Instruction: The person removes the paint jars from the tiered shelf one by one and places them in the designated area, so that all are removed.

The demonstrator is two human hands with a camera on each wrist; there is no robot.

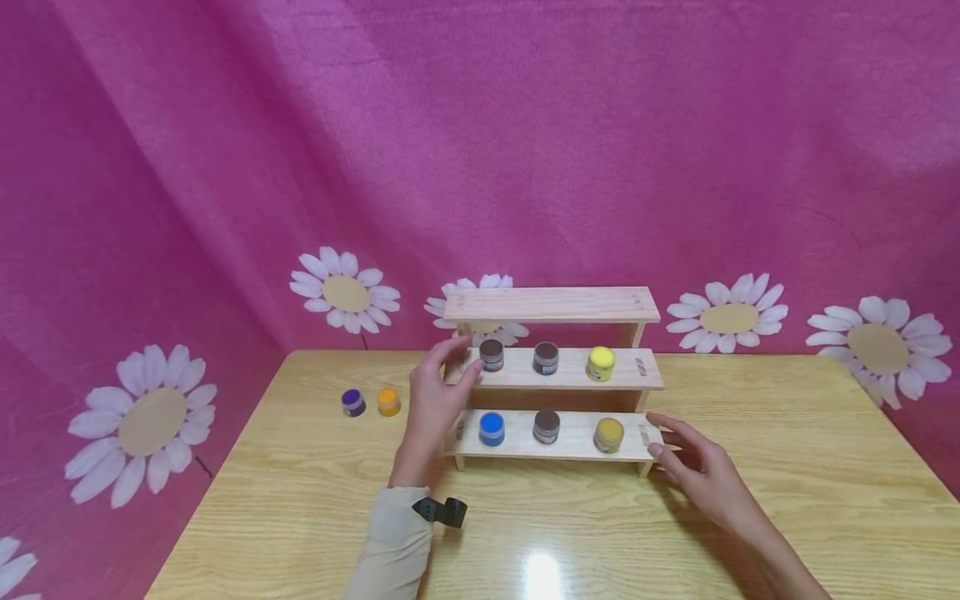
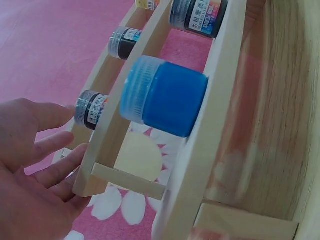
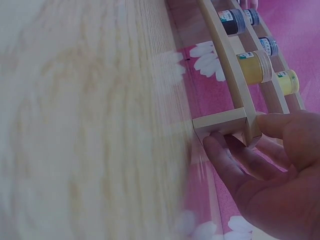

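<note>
A three-tier wooden rack [image 1: 551, 305] stands on the table with several small paint jars. My left hand [image 1: 438, 396] is at the left end of its middle shelf, fingers loosely spread. In the left wrist view, the dark brown jar [image 2: 91, 109] is right by its top digit, and other fingertips meet the shelf end. My right hand [image 1: 701, 471] grips the right end of the lower shelf, thumb in front. Along the lower shelf are a blue jar [image 1: 492, 428], a brown jar [image 1: 547, 426] and an ochre jar [image 1: 608, 434]. The middle shelf also carries another brown jar [image 1: 546, 358] and a yellow jar [image 1: 600, 363].
A purple jar [image 1: 353, 402] and an orange jar [image 1: 388, 402] stand on the wooden table [image 1: 285, 500], left of the rack. Behind the table hangs a pink cloth [image 1: 562, 150] with daisies. A dark strap [image 1: 441, 511] is on the left wrist.
</note>
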